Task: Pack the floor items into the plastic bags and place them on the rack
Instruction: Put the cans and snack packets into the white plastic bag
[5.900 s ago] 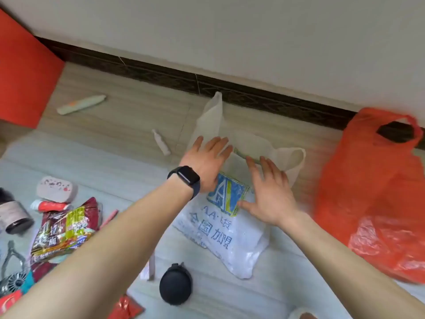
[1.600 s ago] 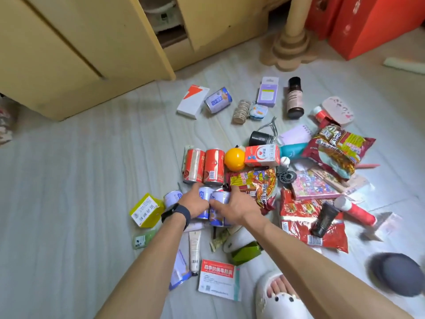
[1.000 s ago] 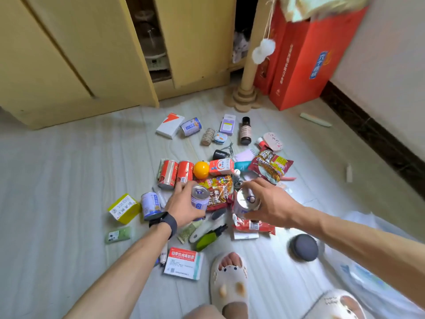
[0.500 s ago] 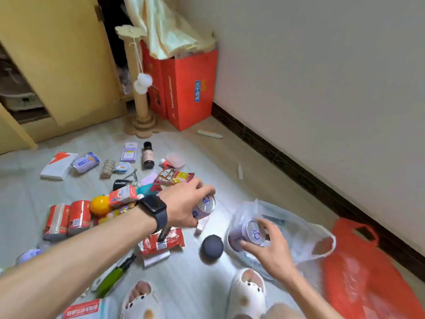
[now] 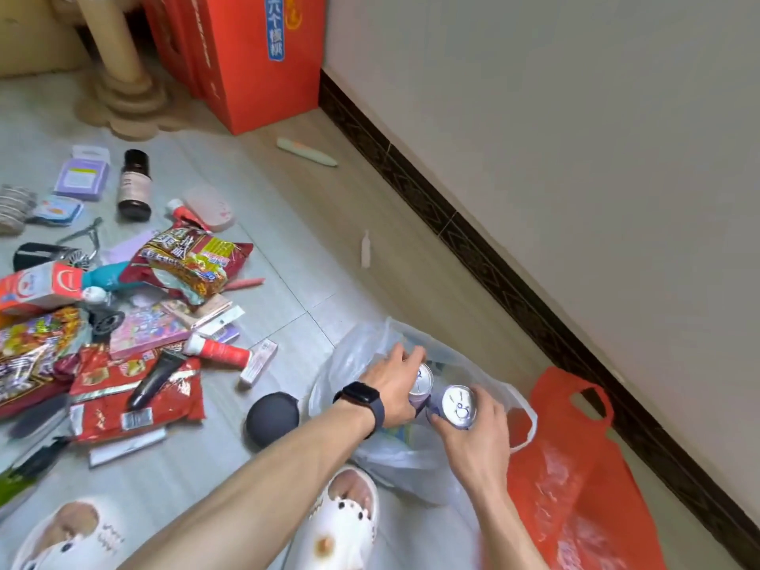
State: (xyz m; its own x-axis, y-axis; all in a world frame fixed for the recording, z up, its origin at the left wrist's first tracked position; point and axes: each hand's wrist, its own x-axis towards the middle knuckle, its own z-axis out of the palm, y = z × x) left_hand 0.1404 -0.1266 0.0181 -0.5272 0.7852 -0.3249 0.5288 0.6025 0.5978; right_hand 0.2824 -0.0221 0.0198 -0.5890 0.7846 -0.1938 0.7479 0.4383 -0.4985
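A clear white plastic bag [image 5: 362,355] lies open on the floor at lower centre. My left hand [image 5: 395,388], a dark watch on its wrist, grips a small purple can [image 5: 422,380] inside the bag's mouth. My right hand [image 5: 473,442] grips a second purple can [image 5: 458,405] right beside the first, silver top up, also within the mouth. An orange plastic bag [image 5: 575,487] lies to the right, next to the wall. Loose items cover the floor at left: snack packets [image 5: 189,261], a red-capped tube [image 5: 218,351], a dark bottle [image 5: 133,187].
A round dark pouch [image 5: 271,417] sits just left of the white bag. My two white slippers [image 5: 341,524] are at the bottom. Red boxes [image 5: 251,55] and a wooden post base [image 5: 119,96] stand at the back. The wall and dark skirting [image 5: 493,273] run along the right.
Both hands carried the two purple cans from the pile over to the white bag. They now hold the cans together inside its mouth. The camera swung right and down.
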